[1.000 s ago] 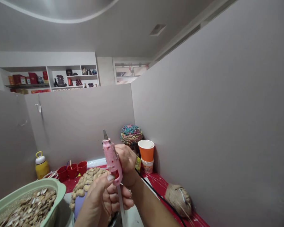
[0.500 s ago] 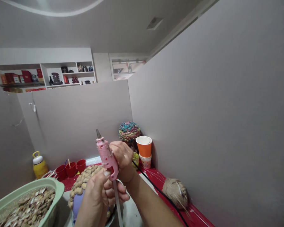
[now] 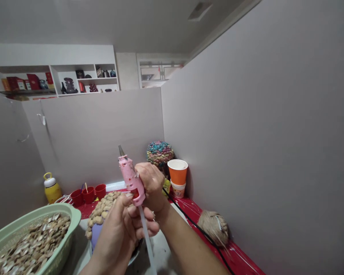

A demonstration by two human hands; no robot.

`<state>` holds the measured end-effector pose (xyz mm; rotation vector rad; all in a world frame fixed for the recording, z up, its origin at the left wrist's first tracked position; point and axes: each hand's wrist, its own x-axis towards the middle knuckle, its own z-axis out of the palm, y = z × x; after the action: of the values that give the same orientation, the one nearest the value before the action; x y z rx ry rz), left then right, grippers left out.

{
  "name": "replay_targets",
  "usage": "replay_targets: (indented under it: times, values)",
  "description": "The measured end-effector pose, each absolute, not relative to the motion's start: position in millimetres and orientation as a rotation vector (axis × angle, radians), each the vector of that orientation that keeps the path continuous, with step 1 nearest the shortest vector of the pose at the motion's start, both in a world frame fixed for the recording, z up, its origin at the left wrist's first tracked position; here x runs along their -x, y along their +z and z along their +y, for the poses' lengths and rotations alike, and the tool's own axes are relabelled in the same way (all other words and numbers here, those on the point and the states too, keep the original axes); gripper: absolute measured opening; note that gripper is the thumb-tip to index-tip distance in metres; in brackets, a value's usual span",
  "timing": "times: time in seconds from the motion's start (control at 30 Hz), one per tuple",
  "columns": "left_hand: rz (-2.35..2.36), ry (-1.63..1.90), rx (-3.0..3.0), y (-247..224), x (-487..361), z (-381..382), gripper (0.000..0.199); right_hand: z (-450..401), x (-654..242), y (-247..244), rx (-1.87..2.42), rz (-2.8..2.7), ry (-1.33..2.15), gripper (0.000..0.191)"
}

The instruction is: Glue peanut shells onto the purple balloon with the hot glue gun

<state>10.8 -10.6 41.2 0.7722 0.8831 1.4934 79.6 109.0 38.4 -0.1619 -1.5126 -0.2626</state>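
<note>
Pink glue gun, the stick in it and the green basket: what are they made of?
The glue gun looks like satin hard plastic, with moulded slots; its grey, shiny tip suggests metal. The stick is milky and translucent, perhaps solid glue. The basket seems to be smooth plastic, with a rounded rim and perforated wall.

Your glue gun [image 3: 130,176] is pink, its nozzle [image 3: 121,150] grey, its glue stick [image 3: 146,236] translucent white. Near left, the basket [image 3: 75,214] is pale green; far left, the bottle [image 3: 53,194] is yellow, its cap [image 3: 49,181] white, and the cups [image 3: 88,196] red. The far ball [image 3: 159,153] is mottled blue, pink and cream. To your right, the large cup [image 3: 178,177] is orange with a white rim [image 3: 169,164], the yarn [image 3: 212,228] tan.
</note>
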Motion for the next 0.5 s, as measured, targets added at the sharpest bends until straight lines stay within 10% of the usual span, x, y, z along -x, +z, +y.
replay_targets:
  times: [0.5]
  values:
    - [0.879, 1.456, -0.860, 23, -25, -9, 0.046, 129, -85, 35, 0.219, -1.366, -0.293, 0.006]
